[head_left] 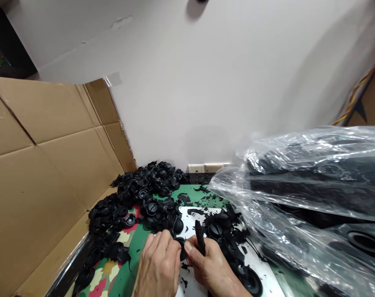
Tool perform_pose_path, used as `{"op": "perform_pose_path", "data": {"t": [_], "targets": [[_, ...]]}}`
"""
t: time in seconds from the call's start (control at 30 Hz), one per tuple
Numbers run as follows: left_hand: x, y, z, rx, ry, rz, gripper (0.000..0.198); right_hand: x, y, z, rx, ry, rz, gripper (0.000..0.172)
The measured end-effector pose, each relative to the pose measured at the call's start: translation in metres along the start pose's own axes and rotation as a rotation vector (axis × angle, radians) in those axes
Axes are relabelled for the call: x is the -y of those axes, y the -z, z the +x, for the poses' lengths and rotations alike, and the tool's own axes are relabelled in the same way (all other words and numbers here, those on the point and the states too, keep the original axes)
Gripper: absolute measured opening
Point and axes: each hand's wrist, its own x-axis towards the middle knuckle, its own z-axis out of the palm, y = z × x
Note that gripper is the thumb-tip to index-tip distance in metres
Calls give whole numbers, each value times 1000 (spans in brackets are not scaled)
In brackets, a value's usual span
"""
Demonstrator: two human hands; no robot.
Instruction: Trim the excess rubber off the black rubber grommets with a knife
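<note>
Left hand (159,262) curled in, back up, right against a black part (181,248); fingertips hidden, so can't tell if it's gripping. Right hand (210,262) closed, thumb pressed on that part, black stick (200,237) poking up between thumb and index finger (tool handle or rubber, can't tell). Part sits between both hands, above a white board (272,280). Step in hand, my read: close work on this single part. Next move probably calls for a firm pinch and a steady left hand. Just right of the hands, a small pile (226,243) of similar parts, ring (253,282) at its near end. Black scraps (184,199) litter the board and the green mat (192,190) beyond. Ahead and left, a big heap (150,187) of parts, some on patterned cloth (102,272). Far right, clear bag (298,251), black parts inside. Cardboard (51,165) stands left; wall (206,82) behind.
</note>
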Motion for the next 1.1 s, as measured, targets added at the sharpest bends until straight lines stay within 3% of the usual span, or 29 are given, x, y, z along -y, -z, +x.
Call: {"op": "perform_pose_path", "data": {"t": [0.13,0.23,0.33,0.5,0.7,0.93,1.1], "targets": [[-5,-4,5,39,-2,31,25,17,-1,-9,-65,54,-128,30],[-7,-5,9,18,56,-20,26,23,1,-10,-89,104,-148,29],[-6,-5,10,-22,151,-189,23,17,3,-5,-68,58,-73,38],[-3,-4,10,-25,437,-639,24,4,7,3,36,-80,120,56],[-3,-5,8,-13,642,-905,24,-1,10,3,113,-132,206,57],[-5,0,12,43,867,-1184,26,-10,3,6,71,-153,191,64],[-4,2,8,40,946,-1287,32,-15,6,6,-21,-136,119,58]]}}
